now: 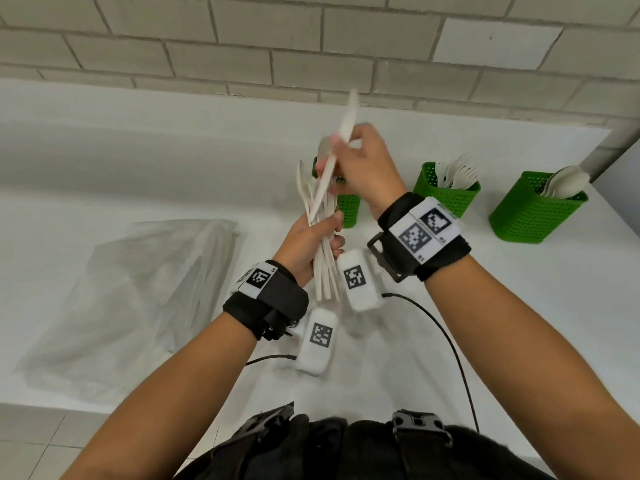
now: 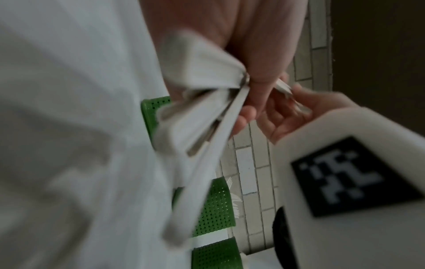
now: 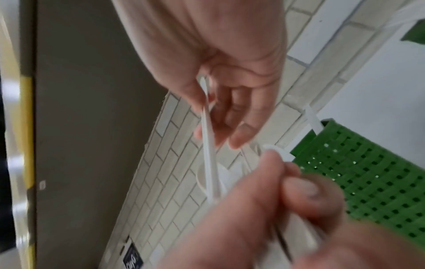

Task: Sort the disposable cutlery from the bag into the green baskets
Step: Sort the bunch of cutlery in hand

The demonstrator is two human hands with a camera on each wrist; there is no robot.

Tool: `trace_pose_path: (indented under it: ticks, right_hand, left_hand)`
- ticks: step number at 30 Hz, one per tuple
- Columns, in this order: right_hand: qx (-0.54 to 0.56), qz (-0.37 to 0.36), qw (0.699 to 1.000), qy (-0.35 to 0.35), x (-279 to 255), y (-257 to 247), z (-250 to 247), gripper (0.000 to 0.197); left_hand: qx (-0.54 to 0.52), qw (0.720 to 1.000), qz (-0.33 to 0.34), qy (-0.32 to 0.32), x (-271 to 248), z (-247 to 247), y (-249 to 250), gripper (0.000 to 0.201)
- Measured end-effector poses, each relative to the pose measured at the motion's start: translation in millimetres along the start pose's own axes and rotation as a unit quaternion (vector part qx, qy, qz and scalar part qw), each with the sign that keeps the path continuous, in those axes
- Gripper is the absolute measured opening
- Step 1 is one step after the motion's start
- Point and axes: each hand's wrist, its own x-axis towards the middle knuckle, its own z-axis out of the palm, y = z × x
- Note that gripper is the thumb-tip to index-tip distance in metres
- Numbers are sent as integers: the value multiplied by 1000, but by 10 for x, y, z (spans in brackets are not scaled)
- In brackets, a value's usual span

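My left hand point(image 1: 323, 237) grips a bundle of white disposable cutlery point(image 1: 325, 271) upright above the table. My right hand point(image 1: 343, 150) pinches one long white knife point(image 1: 341, 133) slanting up out of the bundle's top. The right wrist view shows that knife point(image 3: 208, 145) between the thumb and fingers of my right hand point(image 3: 207, 102), with my left hand point(image 3: 276, 209) below. Three green baskets stand on the table: the left basket point(image 1: 349, 206) is partly hidden behind my hands, the middle basket point(image 1: 446, 194) holds forks, and the right basket point(image 1: 530, 209) holds spoons.
A crumpled clear plastic bag point(image 1: 145, 282) lies on the white table point(image 1: 519, 306) to the left. A brick wall point(image 1: 242, 46) runs behind the table. The table's right end lies just past the right basket. Cables hang from my wrist cameras.
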Motion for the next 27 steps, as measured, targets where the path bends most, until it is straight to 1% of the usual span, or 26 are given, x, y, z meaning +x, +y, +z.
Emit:
trace_pose_path:
  ticks: [2, 3, 4, 5, 6, 7, 8, 9, 10, 12, 15, 17, 19, 21, 23, 25, 27]
  right_hand:
    - [129, -22, 989, 66, 23, -94, -77, 9]
    - [158, -23, 984, 79, 27, -122, -120, 9]
    - [155, -14, 985, 70, 30, -122, -158, 9]
    - [108, 1, 993, 42, 17, -97, -177, 11]
    - [17, 17, 1000, -9, -21, -53, -177, 16]
    - [-92, 33, 992, -73, -71, 18, -157, 20]
    - [-180, 46, 973, -134, -131, 97, -122, 22]
    - [-225, 51, 957, -174, -183, 177, -84, 22]
    - [-236, 51, 952, -186, -219, 243, -44, 23]
    - [-244, 29, 955, -165, -241, 326, 18, 22]
    - [-310, -13, 940, -141, -249, 347, 92, 14]
    - [-336, -28, 933, -124, -258, 359, 131, 15]
    - [-324, -27, 939, -111, -262, 354, 138, 17]
    - [-281, 0, 954, -107, -239, 338, 122, 17]
    - [-238, 36, 966, -98, -203, 313, 83, 17]
    - [-186, 64, 977, -75, -145, 307, 31, 18]
    - [-100, 89, 990, -49, -116, 284, -15, 20]
  left_hand:
    - [-35, 999, -21, -4, 18, -48, 14, 4]
    - [-62, 997, -33, -6, 29, -62, 29, 3]
    - [-87, 995, -42, -4, 44, -78, 47, 8]
    - [-107, 993, -47, -3, 61, -92, 72, 12]
    - [-121, 992, -45, -3, 81, -101, 100, 14]
    - [-126, 991, -39, -7, 93, -104, 131, 17]
    - [-127, 991, -31, -13, 102, -107, 160, 22]
    - [-128, 991, -29, -16, 108, -107, 192, 28]
    - [-132, 991, -29, -16, 109, -107, 217, 32]
    - [-130, 991, -30, -14, 115, -120, 236, 37]
    - [-86, 996, -5, 0, 133, -124, 211, 37]
    - [-46, 999, 10, 14, 152, -127, 196, 38]
    - [-16, 999, 24, 33, 161, -121, 186, 42]
    - [-18, 999, 32, 35, 158, -122, 182, 43]
    - [-33, 999, 30, 18, 141, -119, 178, 32]
    - [-36, 999, 23, -12, 128, -108, 164, 21]
    - [-33, 999, 16, -27, 108, -88, 150, 18]
